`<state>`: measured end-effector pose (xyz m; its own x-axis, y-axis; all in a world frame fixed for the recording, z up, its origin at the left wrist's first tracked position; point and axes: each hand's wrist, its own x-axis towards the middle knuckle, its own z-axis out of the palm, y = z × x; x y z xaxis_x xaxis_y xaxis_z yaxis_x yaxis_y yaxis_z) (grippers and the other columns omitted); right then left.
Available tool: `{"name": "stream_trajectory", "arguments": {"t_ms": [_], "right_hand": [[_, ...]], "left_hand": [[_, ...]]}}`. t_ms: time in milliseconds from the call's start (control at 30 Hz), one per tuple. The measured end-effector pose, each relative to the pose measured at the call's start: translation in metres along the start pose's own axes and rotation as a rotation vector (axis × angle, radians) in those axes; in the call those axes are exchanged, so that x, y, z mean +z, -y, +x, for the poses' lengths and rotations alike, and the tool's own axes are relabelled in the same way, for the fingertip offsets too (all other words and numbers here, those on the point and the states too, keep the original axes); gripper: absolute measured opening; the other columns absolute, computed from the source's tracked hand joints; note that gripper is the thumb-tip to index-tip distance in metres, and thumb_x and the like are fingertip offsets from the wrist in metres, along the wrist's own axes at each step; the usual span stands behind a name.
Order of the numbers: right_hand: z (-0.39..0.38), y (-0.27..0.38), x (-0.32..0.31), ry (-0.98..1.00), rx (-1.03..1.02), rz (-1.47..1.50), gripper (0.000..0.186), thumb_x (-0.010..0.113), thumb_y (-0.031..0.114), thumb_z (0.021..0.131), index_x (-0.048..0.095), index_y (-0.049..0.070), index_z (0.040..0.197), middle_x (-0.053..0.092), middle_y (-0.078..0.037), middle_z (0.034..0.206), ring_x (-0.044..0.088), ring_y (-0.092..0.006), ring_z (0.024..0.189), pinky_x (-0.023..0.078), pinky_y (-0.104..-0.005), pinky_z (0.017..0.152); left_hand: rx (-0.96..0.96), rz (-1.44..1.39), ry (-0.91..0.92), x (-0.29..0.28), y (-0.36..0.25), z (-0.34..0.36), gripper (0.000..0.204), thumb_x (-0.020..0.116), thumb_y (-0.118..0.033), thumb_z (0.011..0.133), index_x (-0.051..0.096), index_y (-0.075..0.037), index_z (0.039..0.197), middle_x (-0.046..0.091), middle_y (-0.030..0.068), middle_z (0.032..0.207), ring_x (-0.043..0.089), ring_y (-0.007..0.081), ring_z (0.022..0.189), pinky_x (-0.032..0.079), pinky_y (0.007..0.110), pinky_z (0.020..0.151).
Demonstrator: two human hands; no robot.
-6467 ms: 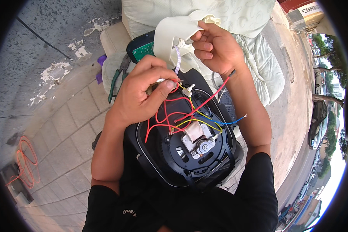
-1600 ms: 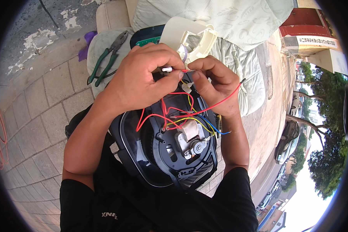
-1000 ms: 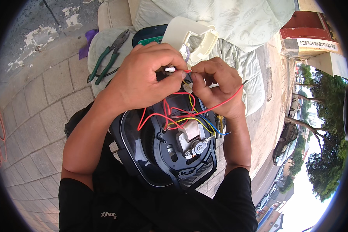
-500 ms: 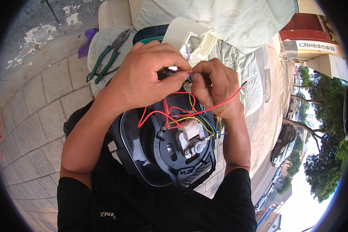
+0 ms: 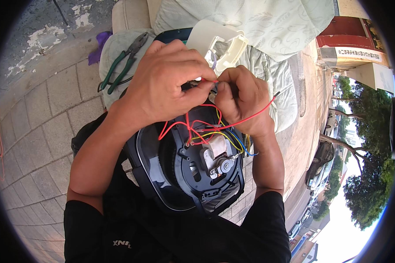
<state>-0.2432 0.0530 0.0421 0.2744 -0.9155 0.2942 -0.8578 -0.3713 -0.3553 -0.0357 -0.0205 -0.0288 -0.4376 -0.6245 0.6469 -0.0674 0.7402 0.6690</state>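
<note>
Fingertips of my left hand [image 5: 173,83] and my right hand [image 5: 243,96] meet over the far end of an opened black appliance [image 5: 162,175]. Both hands pinch a thin red wire [image 5: 214,81]; its joint is mostly hidden by the fingers. A small white piece [image 5: 198,79] shows beside my left fingertips. Another red wire [image 5: 250,115] runs loose beneath my right hand, its dark tip sticking out to the right. Yellow wires and a blue wire [image 5: 245,148] curl above a small motor [image 5: 224,165] fixed on the appliance's round black frame.
Green-handled pliers [image 5: 120,68] lie on the cloth-covered seat [image 5: 272,26] at the far left. A cream plastic housing [image 5: 232,50] rests on it beyond my hands. Purple cloth [image 5: 99,48] hangs at its left edge. Paving bricks [image 5: 44,131] surround the seat; parked cars [image 5: 322,162] stand at right.
My hands remain pinched together on the red wire, with only a slight shift of the fingers. The loose wires over the appliance have moved a little.
</note>
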Motion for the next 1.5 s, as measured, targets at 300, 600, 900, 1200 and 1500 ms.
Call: {"name": "stream_trajectory", "arguments": {"t_ms": [300,600,900,1200,1500], "right_hand": [[-0.009,0.008,0.003,0.034,0.474,0.541,0.014,0.075,0.006,0.096,0.07,-0.002,0.107,0.067,-0.004,0.078,0.061,-0.006,0.067,0.05,-0.0261,0.06],[-0.006,-0.013,0.001,-0.075,-0.111,0.045,0.03,0.084,-0.002,0.084,0.072,0.006,0.111,0.069,-0.006,0.085,0.063,-0.0147,0.064,0.05,-0.0293,0.056],[0.002,-0.013,-0.002,-0.082,-0.246,-0.099,0.02,0.082,0.003,0.084,0.069,0.008,0.099,0.071,-0.008,0.083,0.07,-0.0255,0.062,0.054,-0.0367,0.054],[-0.002,0.01,-0.005,0.085,0.553,0.59,0.016,0.076,0.006,0.095,0.07,-0.004,0.106,0.072,-0.003,0.086,0.064,-0.0062,0.074,0.052,-0.0267,0.064],[-0.016,-0.001,-0.01,0.103,0.346,0.27,0.017,0.074,0.003,0.101,0.069,-0.001,0.116,0.067,0.002,0.086,0.058,-0.0026,0.074,0.046,-0.0215,0.065]], "left_hand": [[-0.002,0.006,0.001,-0.001,0.001,-0.001,0.014,0.084,-0.011,0.083,0.08,-0.015,0.095,0.077,-0.0036,0.095,0.066,0.0197,0.09,0.042,0.037,0.083],[-0.031,-0.024,0.049,-0.002,0.001,0.0,0.012,0.084,-0.016,0.086,0.081,-0.015,0.097,0.077,-0.003,0.097,0.065,0.0195,0.091,0.041,0.036,0.084],[-0.039,-0.009,0.072,-0.004,0.0,0.0,0.013,0.084,-0.015,0.085,0.081,-0.014,0.097,0.077,-0.0029,0.098,0.065,0.0196,0.092,0.041,0.036,0.084],[-0.032,-0.003,0.035,-0.003,0.0,0.0,0.014,0.084,-0.014,0.084,0.081,-0.014,0.097,0.077,-0.002,0.098,0.065,0.0218,0.093,0.043,0.037,0.086],[-0.059,-0.047,0.076,-0.003,0.001,0.001,0.01,0.083,-0.014,0.088,0.079,-0.011,0.098,0.077,0.0008,0.099,0.065,0.0238,0.096,0.047,0.039,0.089]]}}
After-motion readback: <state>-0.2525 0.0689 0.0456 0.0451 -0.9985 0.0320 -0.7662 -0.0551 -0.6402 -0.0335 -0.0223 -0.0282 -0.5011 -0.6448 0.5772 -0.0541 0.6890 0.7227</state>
